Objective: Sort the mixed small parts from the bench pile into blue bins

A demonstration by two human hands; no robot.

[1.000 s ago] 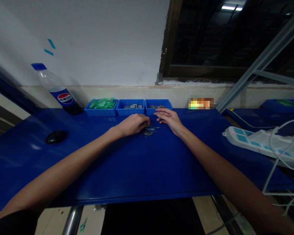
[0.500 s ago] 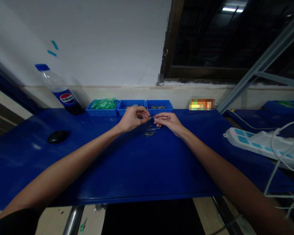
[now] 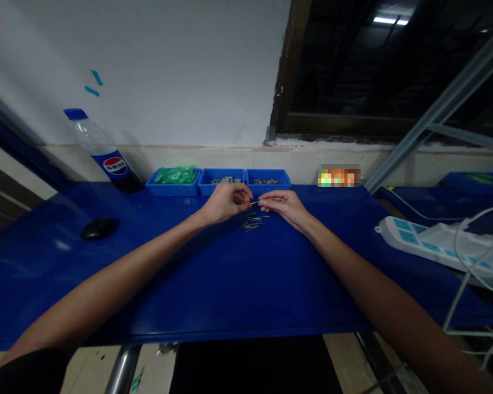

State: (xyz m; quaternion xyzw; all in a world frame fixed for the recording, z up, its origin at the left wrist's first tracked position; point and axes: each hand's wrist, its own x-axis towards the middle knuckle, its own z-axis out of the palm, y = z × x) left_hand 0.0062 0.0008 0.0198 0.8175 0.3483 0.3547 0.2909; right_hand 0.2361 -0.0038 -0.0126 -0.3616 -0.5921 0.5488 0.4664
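My left hand (image 3: pixel 227 203) pinches one end of a thin metal pin (image 3: pixel 254 203) between thumb and fingers, above the blue table. From the other side, my right hand (image 3: pixel 286 208) grips the same pin with thumb and fingertips. The fingers cover much of it, so its exact kind cannot be made out. Just below the hands lie several thin pins (image 3: pixel 252 223), gold and dark in colour, loosely scattered. Behind the hands, a blue bin (image 3: pixel 268 182) contains similar slender pieces.
Beside that bin stand a blue bin of grey blocks (image 3: pixel 222 189) and one with green packets (image 3: pixel 173 190). A cola bottle (image 3: pixel 114 164) and black mouse (image 3: pixel 96 229) are at left. A power strip (image 3: pixel 414 238) with white cables lies at right, on the blue table (image 3: pixel 238 295).
The fingertips and the pin sit slightly lower, and the pin's dark end no longer shows above the fingers. The view has shifted a little. Loose pins lie as before.
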